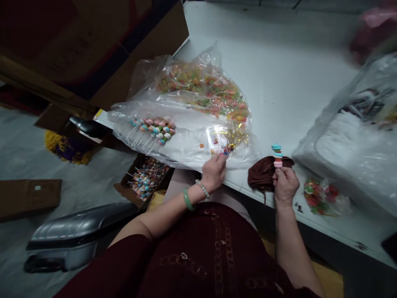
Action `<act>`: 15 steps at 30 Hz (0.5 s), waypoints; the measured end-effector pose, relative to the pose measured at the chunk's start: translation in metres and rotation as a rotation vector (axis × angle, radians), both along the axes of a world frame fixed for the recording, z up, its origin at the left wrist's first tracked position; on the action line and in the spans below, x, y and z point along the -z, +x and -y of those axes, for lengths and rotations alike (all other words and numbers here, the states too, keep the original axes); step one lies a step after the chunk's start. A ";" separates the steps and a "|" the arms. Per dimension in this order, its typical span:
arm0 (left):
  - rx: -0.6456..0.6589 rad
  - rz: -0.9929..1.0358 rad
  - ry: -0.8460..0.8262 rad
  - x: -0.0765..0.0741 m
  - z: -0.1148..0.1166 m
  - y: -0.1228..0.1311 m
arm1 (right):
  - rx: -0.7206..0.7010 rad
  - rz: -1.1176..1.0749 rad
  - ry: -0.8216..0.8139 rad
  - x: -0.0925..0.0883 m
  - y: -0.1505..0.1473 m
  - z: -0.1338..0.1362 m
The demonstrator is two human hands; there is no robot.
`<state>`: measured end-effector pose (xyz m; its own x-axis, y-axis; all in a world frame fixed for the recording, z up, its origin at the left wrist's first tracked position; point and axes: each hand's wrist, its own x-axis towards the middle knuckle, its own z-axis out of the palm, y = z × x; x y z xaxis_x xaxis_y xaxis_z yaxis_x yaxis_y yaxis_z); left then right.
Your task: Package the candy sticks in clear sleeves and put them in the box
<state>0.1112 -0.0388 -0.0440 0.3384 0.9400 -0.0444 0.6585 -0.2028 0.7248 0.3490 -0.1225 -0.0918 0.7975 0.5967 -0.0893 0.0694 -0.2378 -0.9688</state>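
My right hand [285,184] grips the lower end of a candy skewer [277,155] with pink, blue, white and greenish pieces stacked on it, held upright. Behind it lies a dark brown cloth pouch [262,174]. My left hand [214,171], with beads and a green bangle at the wrist, reaches onto the clear plastic sheet with fingers pinched together. Its fingertips meet a small colourful cluster beside a printed card [216,138] and gold twist ties [238,134]; what they hold is hidden. Finished-looking candy skewers [155,128] lie in a row to the left.
Clear bags of orange and green gummy rings [201,82] cover the table's back. An open box of skewers [145,178] stands below the table's left edge. A large plastic bag [350,136] and a small candy bag [322,196] sit at right. A grey suitcase [83,223] is on the floor.
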 end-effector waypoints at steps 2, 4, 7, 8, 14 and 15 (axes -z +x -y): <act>-0.134 -0.253 0.055 -0.004 -0.031 -0.009 | 0.032 -0.008 0.013 0.001 0.000 -0.001; -0.193 -0.434 0.063 -0.003 -0.061 -0.013 | 0.051 -0.019 0.020 0.000 -0.001 -0.001; -0.208 -0.542 0.033 0.002 -0.092 -0.012 | 0.027 -0.020 0.024 0.000 -0.002 0.000; -0.214 -0.541 0.016 0.004 -0.098 -0.011 | 0.018 -0.013 0.023 0.001 -0.002 0.000; -0.333 -0.377 -0.069 0.007 -0.105 -0.021 | 0.035 0.025 -0.003 -0.001 -0.002 0.000; -0.355 -0.342 -0.055 0.006 -0.104 -0.025 | 0.034 0.021 -0.003 -0.002 -0.003 0.000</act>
